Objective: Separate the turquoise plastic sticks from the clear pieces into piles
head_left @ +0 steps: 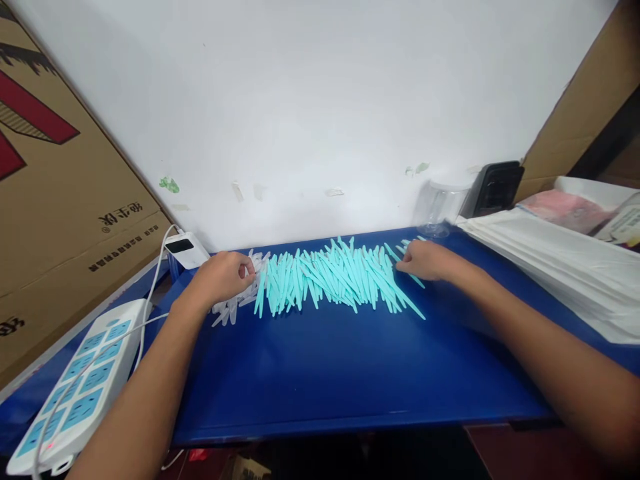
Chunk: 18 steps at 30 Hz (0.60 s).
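A wide row of small, flat turquoise plastic spatulas (330, 277) lies side by side and overlapping on the blue table. At the row's left end is a smaller heap of clear plastic spatulas (235, 308). Over that heap my left hand (225, 275) is closed, thumb and fingertips pinched where clear meets turquoise; whatever they grip is hidden. My right hand (424, 260) is at the other end, its fingers closed down on a few turquoise spatulas that stick out around it. The palm hides their middles.
A white power strip (95, 380) with a cable lies at left, near a white device with a dark display (186, 250). A clear plastic jar (440, 207) and a black object (497, 189) stand back right, beside stacked white sheets (545, 257). Cardboard (75, 200) and a white wall (310, 120) enclose the blue table (330, 373).
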### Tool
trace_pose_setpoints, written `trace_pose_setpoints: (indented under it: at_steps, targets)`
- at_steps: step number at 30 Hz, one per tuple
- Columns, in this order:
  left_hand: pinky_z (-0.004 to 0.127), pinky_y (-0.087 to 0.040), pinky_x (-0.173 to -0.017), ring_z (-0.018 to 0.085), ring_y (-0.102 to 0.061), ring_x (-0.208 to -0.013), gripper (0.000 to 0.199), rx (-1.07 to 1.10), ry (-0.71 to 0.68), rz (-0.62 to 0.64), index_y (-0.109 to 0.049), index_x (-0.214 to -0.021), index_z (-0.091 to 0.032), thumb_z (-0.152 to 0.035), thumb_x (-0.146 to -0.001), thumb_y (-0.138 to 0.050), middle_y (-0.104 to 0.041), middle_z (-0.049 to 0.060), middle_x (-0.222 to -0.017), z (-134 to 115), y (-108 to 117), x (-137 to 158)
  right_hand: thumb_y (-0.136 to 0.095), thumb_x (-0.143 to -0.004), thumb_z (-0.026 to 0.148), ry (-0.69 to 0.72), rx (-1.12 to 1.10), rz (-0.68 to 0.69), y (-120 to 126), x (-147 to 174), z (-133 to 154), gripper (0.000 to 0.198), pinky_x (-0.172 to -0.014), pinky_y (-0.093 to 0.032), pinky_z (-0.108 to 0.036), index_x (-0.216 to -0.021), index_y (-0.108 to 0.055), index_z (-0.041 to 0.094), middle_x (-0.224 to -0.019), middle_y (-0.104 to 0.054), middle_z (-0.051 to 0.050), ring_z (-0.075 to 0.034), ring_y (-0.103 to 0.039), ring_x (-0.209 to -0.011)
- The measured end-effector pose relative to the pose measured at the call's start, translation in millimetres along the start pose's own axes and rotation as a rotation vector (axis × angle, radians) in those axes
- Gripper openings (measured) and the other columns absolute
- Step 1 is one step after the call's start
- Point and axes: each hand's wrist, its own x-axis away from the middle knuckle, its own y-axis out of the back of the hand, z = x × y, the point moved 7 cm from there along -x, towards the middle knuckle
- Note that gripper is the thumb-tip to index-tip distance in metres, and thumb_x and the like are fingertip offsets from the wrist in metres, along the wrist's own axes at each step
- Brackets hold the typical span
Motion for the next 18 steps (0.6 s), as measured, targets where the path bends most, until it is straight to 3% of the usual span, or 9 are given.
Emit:
trace_pose_setpoints:
  at_steps: [7,12,18]
  targets:
    - [0.029,-0.043,-0.062,0.021,-0.066,-0.072,0.024,0.095,-0.050,0.203,-0.076,-0.089,-0.024,-0.043,-0.075,-0.068,-0.073,0.003,-0.086,11,-23,0,-0.058,-0.089,0.041,-0.079,-0.012,-0.121,13,2,-6,0.029,-0.061,-0.039,-0.034,-0.076,-0.071,0.018,-0.078,-0.073,-0.014,-0.028,-0.068,-0.075]
    - [0.029,-0.044,-0.061,0.021,-0.065,-0.071,0.026,0.119,-0.019,0.236,-0.073,-0.086,-0.022,-0.045,-0.076,-0.067,-0.072,0.005,-0.085,13,-30,-1,-0.062,-0.086,0.039,-0.074,-0.050,-0.157,16,6,-1,0.024,-0.065,-0.041,-0.034,-0.080,-0.073,0.019,-0.077,-0.073,-0.013,-0.030,-0.070,-0.079]
    - [0.029,-0.039,-0.057,0.021,-0.063,-0.065,0.023,0.146,-0.010,0.189,-0.073,-0.082,-0.021,-0.041,-0.073,-0.068,-0.071,0.004,-0.076,7,-25,-1,-0.063,-0.084,0.038,-0.061,-0.073,-0.198,17,8,3,0.021,-0.062,-0.041,-0.034,-0.080,-0.072,0.020,-0.079,-0.074,-0.012,-0.029,-0.069,-0.078]
